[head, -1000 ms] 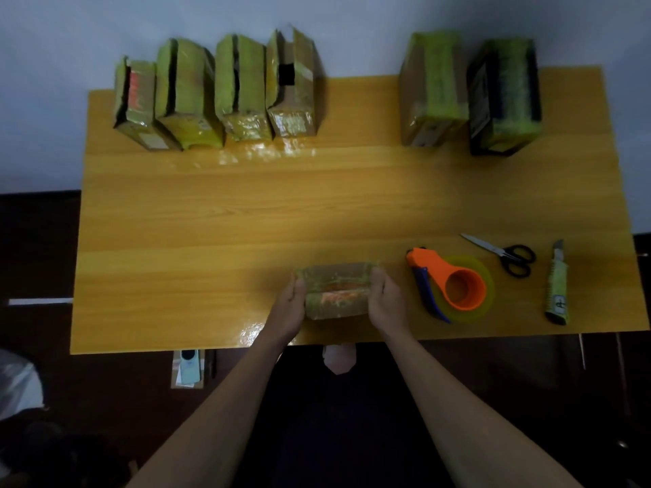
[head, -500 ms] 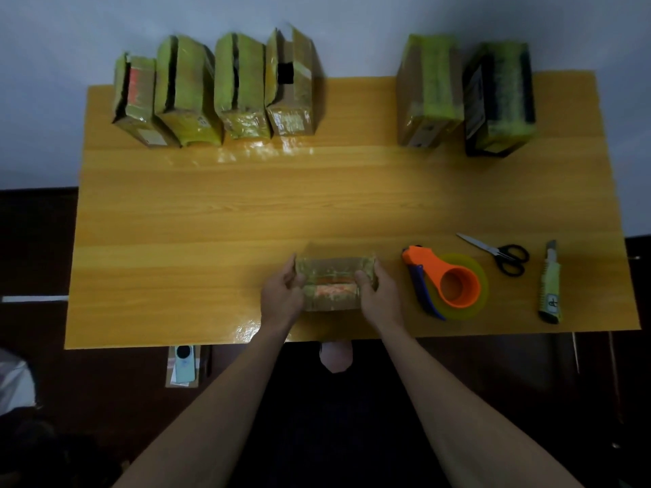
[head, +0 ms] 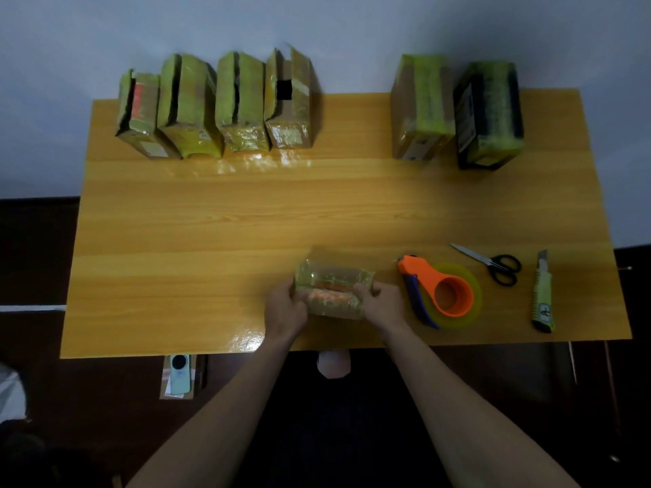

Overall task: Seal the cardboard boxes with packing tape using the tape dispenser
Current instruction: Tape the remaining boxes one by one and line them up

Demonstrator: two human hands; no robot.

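Note:
A small cardboard box (head: 331,290) wrapped in shiny yellowish tape sits near the front edge of the wooden table (head: 246,213). My left hand (head: 284,311) grips its left end and my right hand (head: 382,303) grips its right end, fingers curled round the sides. The orange tape dispenser (head: 442,292) with its yellow tape roll lies on the table just to the right of my right hand, touched by neither hand.
Several taped boxes (head: 215,107) stand in a row at the back left, two more (head: 458,110) at the back right. Black-handled scissors (head: 493,264) and a green utility knife (head: 542,294) lie right of the dispenser. A phone (head: 178,373) lies on the floor below the table.
Both hands have turned the small box between them, so its far side has lifted and a different taped face shows. The dispenser, scissors and knife have not moved.

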